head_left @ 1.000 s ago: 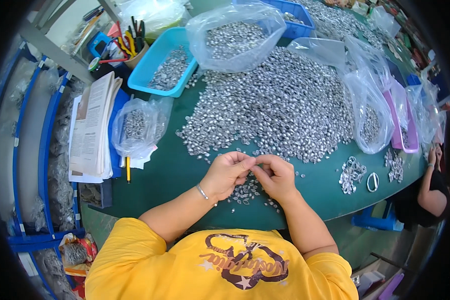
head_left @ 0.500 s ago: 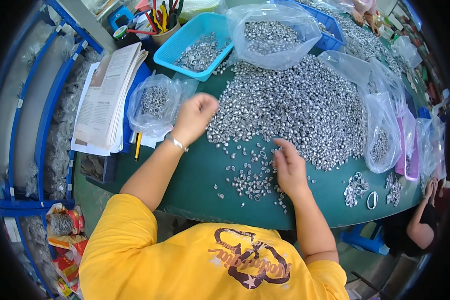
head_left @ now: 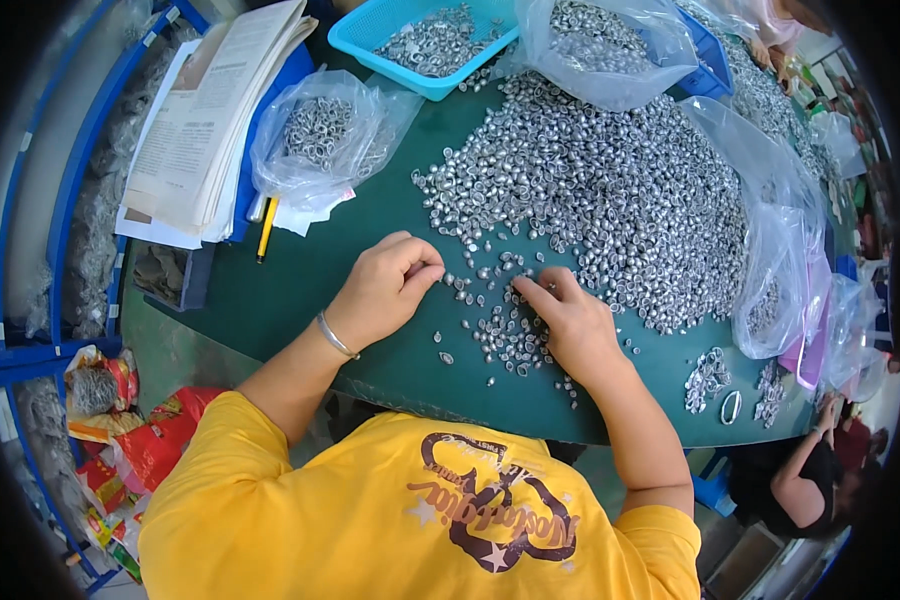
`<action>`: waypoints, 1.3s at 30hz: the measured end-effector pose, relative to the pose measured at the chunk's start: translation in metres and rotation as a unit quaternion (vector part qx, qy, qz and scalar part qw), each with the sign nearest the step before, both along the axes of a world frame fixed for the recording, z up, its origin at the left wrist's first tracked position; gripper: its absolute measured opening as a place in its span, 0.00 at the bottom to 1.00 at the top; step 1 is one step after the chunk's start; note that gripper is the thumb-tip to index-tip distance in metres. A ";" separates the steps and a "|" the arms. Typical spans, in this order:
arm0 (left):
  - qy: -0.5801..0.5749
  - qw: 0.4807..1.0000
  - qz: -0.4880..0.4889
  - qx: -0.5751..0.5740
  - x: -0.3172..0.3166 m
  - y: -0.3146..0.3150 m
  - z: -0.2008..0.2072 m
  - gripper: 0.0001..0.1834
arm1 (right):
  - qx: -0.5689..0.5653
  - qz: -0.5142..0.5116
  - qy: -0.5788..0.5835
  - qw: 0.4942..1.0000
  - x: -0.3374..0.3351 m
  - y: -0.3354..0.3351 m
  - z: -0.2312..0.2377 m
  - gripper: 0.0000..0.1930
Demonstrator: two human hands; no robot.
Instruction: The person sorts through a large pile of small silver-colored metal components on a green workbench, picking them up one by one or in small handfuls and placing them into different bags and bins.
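My left hand (head_left: 385,287), with a silver bangle at the wrist, is over the green table just left of the loose pieces. Its thumb and forefinger are pinched together, and whatever is between them is too small to make out. My right hand (head_left: 578,325) rests at the front of the heap with its fingers curled in, their tips at some small grey metal pieces; what they grip is hidden. A scatter of small leaf-shaped metal pieces (head_left: 508,340) lies between and below the hands. Beyond it spreads a large heap of the same shiny pieces (head_left: 620,190).
A turquoise basket (head_left: 365,58) and clear plastic bags (head_left: 610,85) of metal parts stand at the back. Left are a bag of rings (head_left: 320,135), stacked papers (head_left: 205,120) and a yellow pen (head_left: 267,230). Flat metal parts (head_left: 708,380) lie at right. Other people sit along the table.
My left hand has come down from the heap's left edge, nearer the scattered pieces. My right hand's fingers have curled inward and down to the pieces. The whole view has shifted slightly.
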State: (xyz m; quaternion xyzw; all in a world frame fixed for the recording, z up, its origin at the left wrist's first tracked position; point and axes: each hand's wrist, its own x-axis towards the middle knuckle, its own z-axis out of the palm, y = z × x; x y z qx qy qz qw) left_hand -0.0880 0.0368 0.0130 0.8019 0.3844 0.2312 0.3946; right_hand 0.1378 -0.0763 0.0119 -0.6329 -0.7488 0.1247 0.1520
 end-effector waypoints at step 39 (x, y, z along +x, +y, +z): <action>-0.335 0.785 0.059 -0.518 -0.001 -0.008 -0.014 0.07 | -0.206 -0.241 0.639 0.701 -0.014 0.017 0.005 0.08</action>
